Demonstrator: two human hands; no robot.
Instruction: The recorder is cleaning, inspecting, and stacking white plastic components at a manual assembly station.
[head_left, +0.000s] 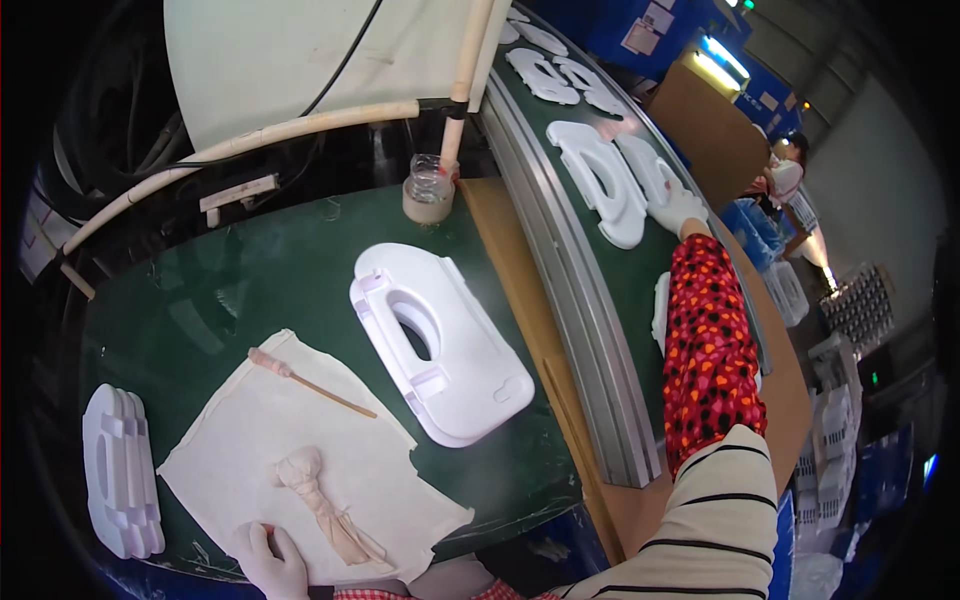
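Note:
My right hand (680, 208), in a white glove with a red patterned sleeve cover, reaches over the conveyor and grips the near end of a white plastic part (648, 165). Beside it lies a similar part with an oval opening (600, 185). Low at the left, my gloved left hand (272, 562) rests by the near edge of a white cloth (235, 430), thumb and finger apart, nothing seen between them. On the cloth are a cloth-wrapped stick (325, 388) and a tied cloth bundle (322, 500). A stack of white plastic parts (455, 350) lies right of the cloth.
Another stack of white parts (122, 470) stands at the green table's left edge. A glass jar (428, 195) sits at the back near a pipe frame (250, 138). The conveyor's metal rail (560, 270) runs along the right, with more parts (545, 75) farther up. Another person (785, 170) is far right.

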